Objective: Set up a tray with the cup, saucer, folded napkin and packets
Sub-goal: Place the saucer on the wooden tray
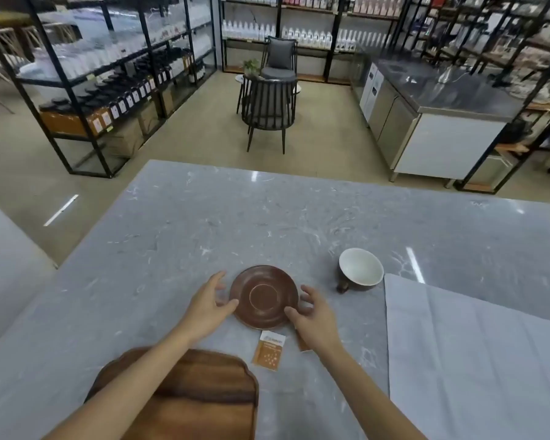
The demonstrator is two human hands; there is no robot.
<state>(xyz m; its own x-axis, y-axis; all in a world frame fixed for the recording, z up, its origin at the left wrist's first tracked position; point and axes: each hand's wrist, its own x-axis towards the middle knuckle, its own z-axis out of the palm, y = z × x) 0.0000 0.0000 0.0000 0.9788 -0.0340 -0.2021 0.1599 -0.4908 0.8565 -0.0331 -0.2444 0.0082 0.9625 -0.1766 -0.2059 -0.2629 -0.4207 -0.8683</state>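
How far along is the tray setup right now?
Barely started: the wooden tray holds nothing visible. In hand: the left hand and right hand flank the brown saucer on the counter. Left: the cup, the unfolded napkin and the orange packet.

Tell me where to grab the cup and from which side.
Take the cup by its brown handle, which sticks out at its near-left, coming from the near side with the right hand. The cup looks tipped on its side, so the handle is probably the surest hold.
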